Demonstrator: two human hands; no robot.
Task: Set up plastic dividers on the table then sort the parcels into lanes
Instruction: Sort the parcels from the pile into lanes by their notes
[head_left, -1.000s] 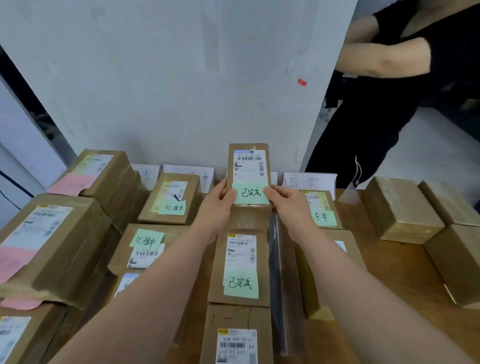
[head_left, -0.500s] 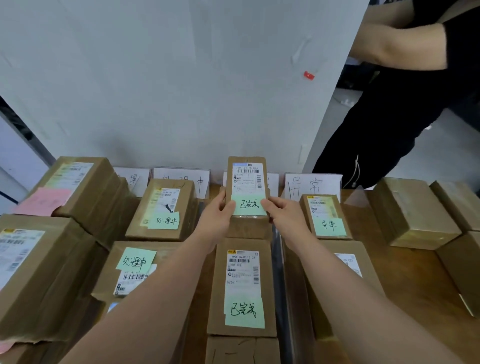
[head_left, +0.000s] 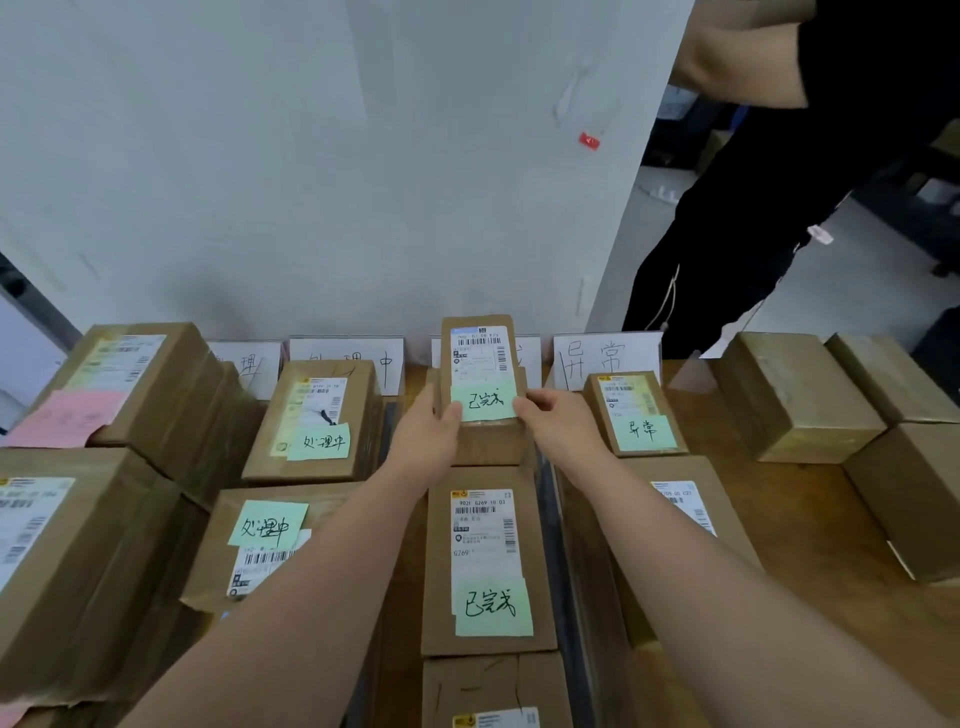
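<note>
A small brown parcel (head_left: 480, 353) with a white shipping label and a green sticky note stands at the far end of the middle lane, resting on another box. My left hand (head_left: 426, 436) grips its left side and my right hand (head_left: 558, 423) grips its right side. A longer parcel (head_left: 485, 561) with a green note lies just nearer in the same lane. A dark plastic divider (head_left: 550, 545) runs along the lane's right side. Another divider (head_left: 388, 426) shows on the left, partly hidden by my left arm.
White lane signs (head_left: 605, 358) lean against the wall (head_left: 311, 182). Parcels with green notes (head_left: 317, 421) fill the left lane, and pink-noted stacks (head_left: 130, 384) sit far left. Plain boxes (head_left: 795, 395) crowd the table's right. A person in black (head_left: 779, 182) stands beyond the right corner.
Both hands have carried the small parcel farther away and lower, down onto the box at the far end of the middle lane. My view has tilted, so the boxes appear lower.
</note>
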